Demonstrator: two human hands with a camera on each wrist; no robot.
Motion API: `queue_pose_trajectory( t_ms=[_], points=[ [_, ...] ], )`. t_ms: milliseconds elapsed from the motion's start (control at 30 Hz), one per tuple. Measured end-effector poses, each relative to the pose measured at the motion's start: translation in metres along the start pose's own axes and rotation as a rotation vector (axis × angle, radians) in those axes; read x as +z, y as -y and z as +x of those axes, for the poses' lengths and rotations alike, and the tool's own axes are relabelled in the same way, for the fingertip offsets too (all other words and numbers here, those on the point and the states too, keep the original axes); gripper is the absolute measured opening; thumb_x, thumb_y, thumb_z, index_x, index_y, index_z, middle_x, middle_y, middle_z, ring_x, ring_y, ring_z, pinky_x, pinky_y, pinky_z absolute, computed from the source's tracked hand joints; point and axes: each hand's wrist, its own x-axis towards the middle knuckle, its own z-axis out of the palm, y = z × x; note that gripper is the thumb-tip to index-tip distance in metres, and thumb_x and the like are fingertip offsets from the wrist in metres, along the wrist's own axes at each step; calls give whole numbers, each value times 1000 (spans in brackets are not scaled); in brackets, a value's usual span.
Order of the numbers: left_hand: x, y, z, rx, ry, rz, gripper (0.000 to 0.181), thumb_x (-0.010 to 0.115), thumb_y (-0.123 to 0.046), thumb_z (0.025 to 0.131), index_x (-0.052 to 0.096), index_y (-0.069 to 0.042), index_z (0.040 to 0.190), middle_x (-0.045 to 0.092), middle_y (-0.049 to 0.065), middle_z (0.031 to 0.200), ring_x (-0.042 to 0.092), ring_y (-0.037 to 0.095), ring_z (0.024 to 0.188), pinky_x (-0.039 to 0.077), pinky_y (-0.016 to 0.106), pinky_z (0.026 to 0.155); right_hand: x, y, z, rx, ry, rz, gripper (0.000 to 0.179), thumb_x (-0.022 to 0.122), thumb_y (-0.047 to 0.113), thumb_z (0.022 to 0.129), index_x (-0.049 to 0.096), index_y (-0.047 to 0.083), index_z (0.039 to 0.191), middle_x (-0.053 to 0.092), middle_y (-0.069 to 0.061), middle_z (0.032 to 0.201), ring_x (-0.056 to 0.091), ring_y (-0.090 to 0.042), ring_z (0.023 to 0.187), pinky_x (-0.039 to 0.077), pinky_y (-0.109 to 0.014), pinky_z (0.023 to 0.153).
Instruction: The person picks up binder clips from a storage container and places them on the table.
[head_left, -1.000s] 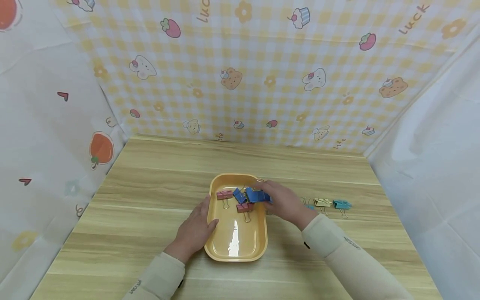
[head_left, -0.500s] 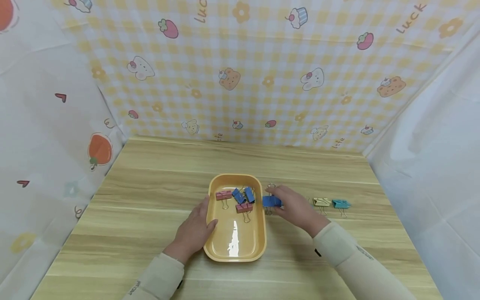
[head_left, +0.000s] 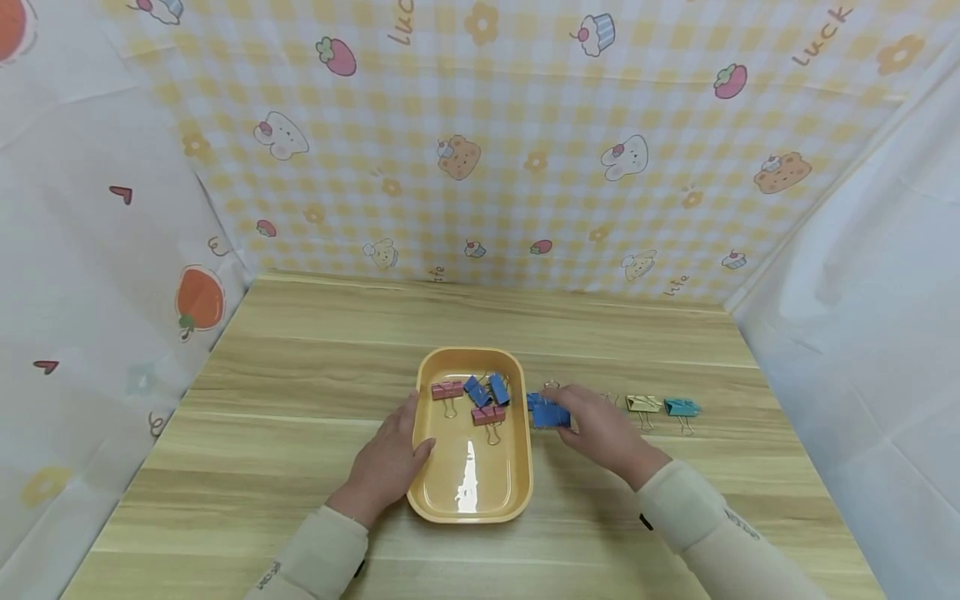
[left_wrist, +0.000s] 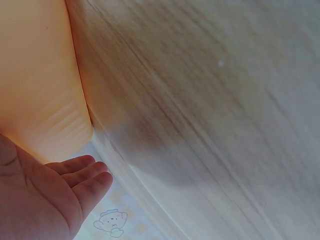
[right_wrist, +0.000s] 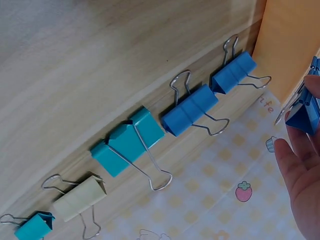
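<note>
The right hand (head_left: 602,427) pinches a blue metal binder clip (head_left: 552,417) just right of a yellow round-cornered plastic tray (head_left: 442,475) holding 2 pink clips (head_left: 447,390) and 2 blue clips (head_left: 498,390). The left hand (head_left: 385,454), fingers extended, touches the tray's left side. Farther right, 5 blue, teal and cream clips (right_wrist: 132,147) form a row.

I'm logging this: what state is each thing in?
Tray: upright, left hand touching it.
Pink clips: in tray.
Two blue clips: in tray.
Held blue clip: in right hand.
Two other blue clips: on table, handles spread.
Large teal clip: on table.
Cream clip: on table, handles spread.
Small teal clip: on table.
</note>
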Motion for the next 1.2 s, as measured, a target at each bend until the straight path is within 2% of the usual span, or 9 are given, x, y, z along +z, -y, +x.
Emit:
queue_pose_trajectory(
  t_ms=[167, 400, 733, 1000, 1200],
  points=[
    [1, 1, 0, 4, -7, 1, 79, 55, -33, 98, 8, -4, 155, 33, 25, 150, 38, 40, 135, 41, 53, 101, 2, 0, -7, 1, 10, 5, 55, 77, 7, 80, 59, 11, 132, 64, -7, 120, 63, -22, 106, 54, -38, 86],
    [1, 1, 1, 11, -9, 2, 79, 55, -33, 98, 8, -4, 155, 33, 25, 150, 37, 40, 136, 40, 53, 102, 5, 0, -15, 12, 23, 12, 54, 77, 6, 79, 60, 14, 130, 63, -6, 127, 59, -28, 118, 51, -42, 92],
    [0, 0, 1, 0, 4, -5, 78, 53, -33, 98, 7, -5, 155, 31, 24, 152, 35, 40, 137, 38, 53, 104, 14, 3, -21, 56, 82, 44, 55, 78, 6, 80, 59, 17, 131, 62, -3, 126, 60, -21, 115, 52, -37, 91],
    [0, 0, 1, -1, 2, -7, 79, 54, -33, 98, 7, -5, 155, 31, 24, 152, 35, 40, 137, 39, 53, 104, 17, 4, -27, 97, 86, 65, 60, 78, 5, 78, 58, 17, 133, 60, -5, 132, 55, -27, 123, 47, -43, 98],
    [1, 0, 2, -6, 4, -11, 79, 54, -33, 98, 7, -5, 155, 30, 23, 153, 35, 40, 137, 39, 53, 104, 22, 3, -31, 100, 99, 109, 58, 77, 3, 79, 58, 16, 133, 60, -5, 129, 57, -25, 119, 50, -39, 95]
  ],
)
